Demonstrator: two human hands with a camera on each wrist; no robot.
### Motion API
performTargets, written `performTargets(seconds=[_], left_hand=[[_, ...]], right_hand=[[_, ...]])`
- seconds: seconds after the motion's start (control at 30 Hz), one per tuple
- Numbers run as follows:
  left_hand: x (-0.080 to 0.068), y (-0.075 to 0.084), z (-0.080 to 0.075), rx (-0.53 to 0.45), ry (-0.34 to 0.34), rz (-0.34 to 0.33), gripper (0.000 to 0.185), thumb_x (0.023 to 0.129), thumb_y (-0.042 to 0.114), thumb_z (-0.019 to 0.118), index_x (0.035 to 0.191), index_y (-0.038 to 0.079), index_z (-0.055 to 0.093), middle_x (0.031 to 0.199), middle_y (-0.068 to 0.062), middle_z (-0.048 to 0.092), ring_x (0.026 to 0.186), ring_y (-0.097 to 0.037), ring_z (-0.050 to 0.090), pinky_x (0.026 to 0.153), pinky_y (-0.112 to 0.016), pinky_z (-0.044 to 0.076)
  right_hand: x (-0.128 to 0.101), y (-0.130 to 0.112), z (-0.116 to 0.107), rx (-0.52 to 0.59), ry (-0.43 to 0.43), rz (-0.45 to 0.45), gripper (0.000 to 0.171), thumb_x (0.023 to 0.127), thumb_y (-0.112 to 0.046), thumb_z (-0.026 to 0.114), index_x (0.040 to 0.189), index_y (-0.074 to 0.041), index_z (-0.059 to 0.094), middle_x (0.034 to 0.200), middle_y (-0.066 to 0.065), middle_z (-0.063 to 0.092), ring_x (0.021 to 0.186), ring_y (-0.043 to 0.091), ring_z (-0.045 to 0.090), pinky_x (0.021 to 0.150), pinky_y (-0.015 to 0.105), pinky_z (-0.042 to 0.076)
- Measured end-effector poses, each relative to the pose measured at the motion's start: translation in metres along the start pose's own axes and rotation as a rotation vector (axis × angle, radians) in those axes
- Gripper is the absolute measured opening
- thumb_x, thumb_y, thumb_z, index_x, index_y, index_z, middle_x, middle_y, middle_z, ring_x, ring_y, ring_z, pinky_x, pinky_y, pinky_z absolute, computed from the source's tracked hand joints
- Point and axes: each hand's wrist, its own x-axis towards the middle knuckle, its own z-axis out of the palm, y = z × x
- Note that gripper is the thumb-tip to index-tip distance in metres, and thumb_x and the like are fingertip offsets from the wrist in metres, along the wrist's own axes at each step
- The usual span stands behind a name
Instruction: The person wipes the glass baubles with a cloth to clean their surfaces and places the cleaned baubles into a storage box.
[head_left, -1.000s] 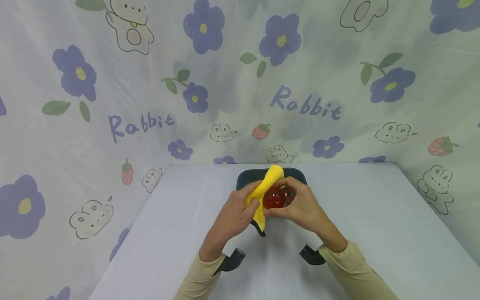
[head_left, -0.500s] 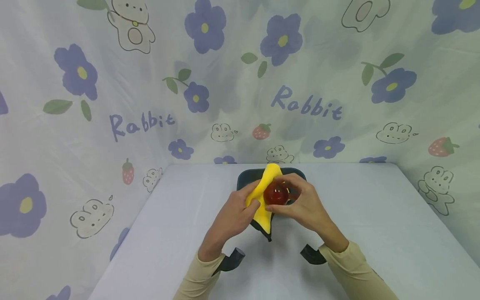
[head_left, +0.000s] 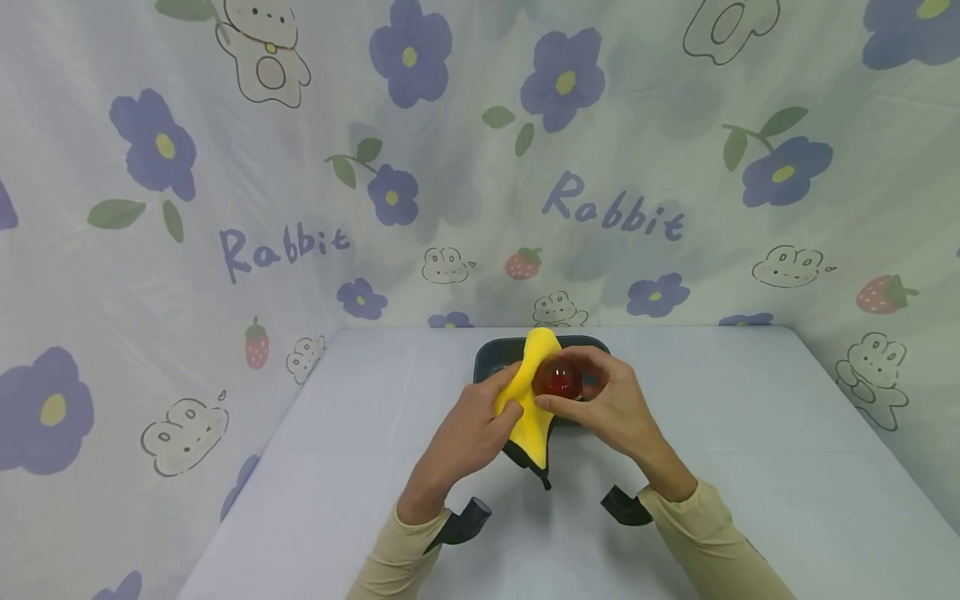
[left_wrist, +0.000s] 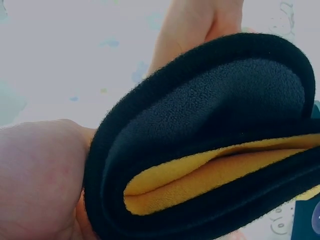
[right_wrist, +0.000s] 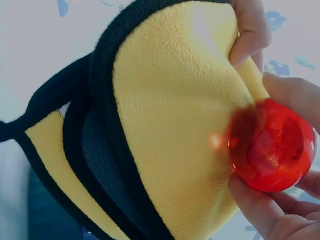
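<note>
My right hand [head_left: 600, 400] pinches a shiny red ball [head_left: 558, 380] between thumb and fingers; the ball [right_wrist: 272, 147] fills the right of the right wrist view. My left hand [head_left: 468, 429] grips a folded yellow cloth with black edging [head_left: 528, 400] and presses it against the ball's left side. In the right wrist view the cloth [right_wrist: 170, 125] touches the ball. The left wrist view shows the cloth's black and yellow folds [left_wrist: 210, 150] close up beside my palm. Both hands hover over the near edge of a dark tray [head_left: 491, 357].
The dark tray sits on a pale table [head_left: 750, 433] near its far edge. A flower-and-rabbit printed curtain [head_left: 300, 167] walls the back and both sides. Two dark wrist mounts [head_left: 465, 517] show near my sleeves.
Both hands, the ball and the cloth have shifted slightly away from me toward the tray. The cloth's hanging corner has swung right and lower.
</note>
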Motion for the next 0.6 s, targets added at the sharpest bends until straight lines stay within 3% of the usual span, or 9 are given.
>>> performTargets(seconds=[0.17,0.6], left_hand=[[0.0001,0.0002,0.001,-0.007,0.0,0.005,0.055,0.098,0.014,0.047,0.152,0.006,0.049,0.103,-0.007,0.065,0.079,-0.013,0.058,0.071,-0.021,0.052],[-0.0011,0.0022,0.0017,-0.018,0.002,0.002,0.054,0.098,0.014,0.047,0.152,0.004,0.049,0.104,-0.008,0.066,0.078,-0.013,0.059,0.071,-0.02,0.053]], right_hand=[[0.0013,0.0026,-0.001,-0.007,0.019,-0.024,0.053,0.079,-0.02,0.089,0.126,-0.012,0.068,0.12,0.006,0.072,0.1,0.023,0.065,0.075,0.027,0.059],[0.0056,0.0073,-0.0056,-0.073,0.033,0.019,0.054,0.079,-0.025,0.089,0.127,-0.013,0.067,0.119,0.006,0.072,0.104,0.022,0.065,0.088,0.032,0.057]])
